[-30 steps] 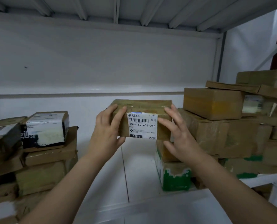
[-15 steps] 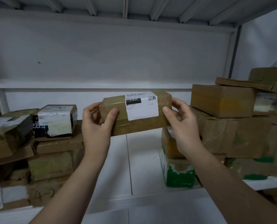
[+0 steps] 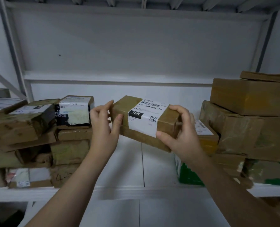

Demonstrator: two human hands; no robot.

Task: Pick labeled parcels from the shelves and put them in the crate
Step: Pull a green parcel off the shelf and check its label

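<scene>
hands [image 3: 103,130] [image 3: 183,138] grip parcel [image 3: 119,105] btwn box stacks [image 3: 250,133]

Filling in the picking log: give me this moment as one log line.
stage: parcel in hand | parcel: 15H label facing camera | left hand: grips left end | right hand: grips right end | crate: not in view

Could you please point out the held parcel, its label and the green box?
parcel [image 3: 166,119], head view, brown face right of label.
label [image 3: 144,120], head view, white middle.
green box [image 3: 187,176], head view, green front.
</scene>
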